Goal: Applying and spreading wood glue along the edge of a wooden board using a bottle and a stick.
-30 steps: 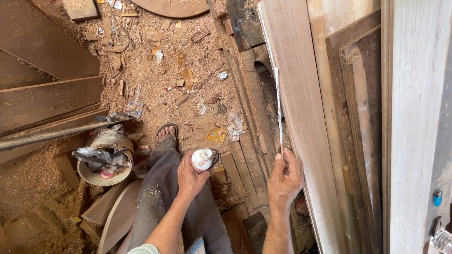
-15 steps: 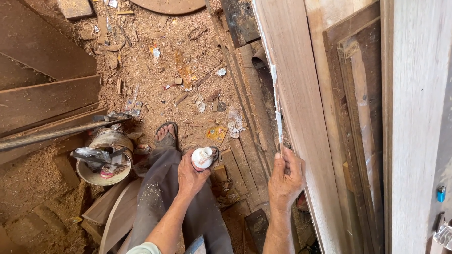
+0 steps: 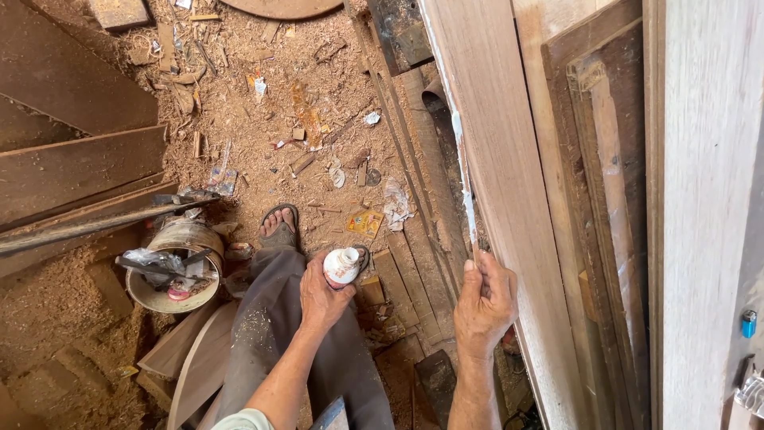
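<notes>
White glue bottle (image 3: 342, 266) gripped in left hand (image 3: 320, 296); right hand (image 3: 485, 304) fingertips pinched, pressing plank edge (image 3: 464, 177); uneven smear likely if pressure wavers.

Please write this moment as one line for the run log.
left hand: holds small white bottle | right hand: fingertip on white-smeared edge of upright wooden plank

Single head-worn view, looking steeply down, close above both hands; sawdust-strewn floor (image 3: 263, 119) beyond, upright boards alongside.
</notes>
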